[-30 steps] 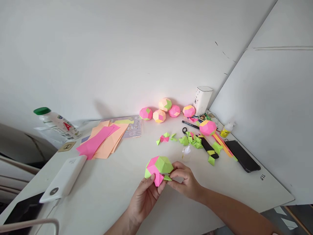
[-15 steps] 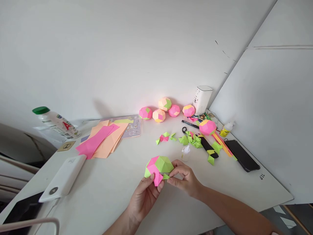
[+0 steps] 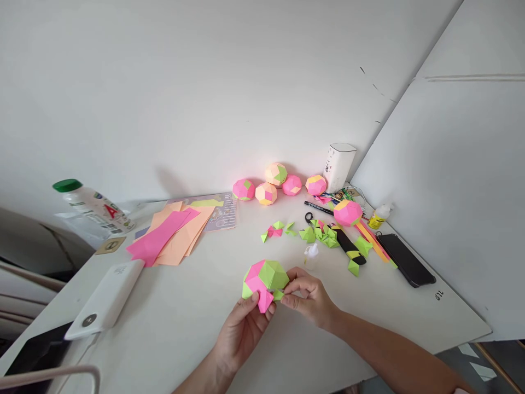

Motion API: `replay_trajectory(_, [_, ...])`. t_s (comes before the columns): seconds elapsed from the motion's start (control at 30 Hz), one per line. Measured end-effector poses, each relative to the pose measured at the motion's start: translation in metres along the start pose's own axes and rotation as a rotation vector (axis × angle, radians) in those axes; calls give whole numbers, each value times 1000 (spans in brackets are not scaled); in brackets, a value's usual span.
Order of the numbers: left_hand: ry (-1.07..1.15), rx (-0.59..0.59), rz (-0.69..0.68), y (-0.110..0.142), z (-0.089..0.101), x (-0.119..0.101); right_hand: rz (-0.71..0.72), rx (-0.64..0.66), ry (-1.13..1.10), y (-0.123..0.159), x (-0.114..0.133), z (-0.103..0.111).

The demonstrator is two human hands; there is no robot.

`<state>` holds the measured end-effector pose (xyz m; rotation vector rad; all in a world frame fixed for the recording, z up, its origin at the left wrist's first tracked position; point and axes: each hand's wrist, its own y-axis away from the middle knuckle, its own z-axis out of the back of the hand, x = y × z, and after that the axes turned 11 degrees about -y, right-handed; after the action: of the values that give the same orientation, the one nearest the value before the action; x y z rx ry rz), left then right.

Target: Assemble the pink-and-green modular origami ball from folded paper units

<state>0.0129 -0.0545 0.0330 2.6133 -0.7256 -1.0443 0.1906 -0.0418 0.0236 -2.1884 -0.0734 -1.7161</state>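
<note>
A pink and green folded-paper ball (image 3: 266, 278), partly built with an uneven lower edge, is gripped in my left hand (image 3: 245, 328). The left thumb presses on its pink front flap. My right hand (image 3: 310, 300) pinches a small green folded paper piece (image 3: 278, 295) at the ball's lower right side, with thumb and fingertips together. Whether that piece is joined to the ball cannot be made out. Just beyond my right hand stands a small clear glue bottle with a white cap (image 3: 312, 252). Loose green folded pieces (image 3: 324, 235) lie farther back.
Several finished paper balls (image 3: 266, 193) sit by the wall. Pink and peach paper sheets (image 3: 164, 235), a white power bank (image 3: 105, 300) and a tilted bottle (image 3: 96, 207) are at left. A black phone (image 3: 406, 260), a yellow-labelled bottle (image 3: 379, 216) and a white box (image 3: 339, 167) stand right.
The green piece and my right fingers have shifted slightly left, closer against the ball. My left hand keeps its hold nearly unchanged.
</note>
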Motion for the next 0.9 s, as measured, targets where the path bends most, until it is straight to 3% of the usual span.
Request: replay_trajectory(0.9, [-15, 63, -3, 0, 0, 2, -135, 6, -167, 0, 3, -1])
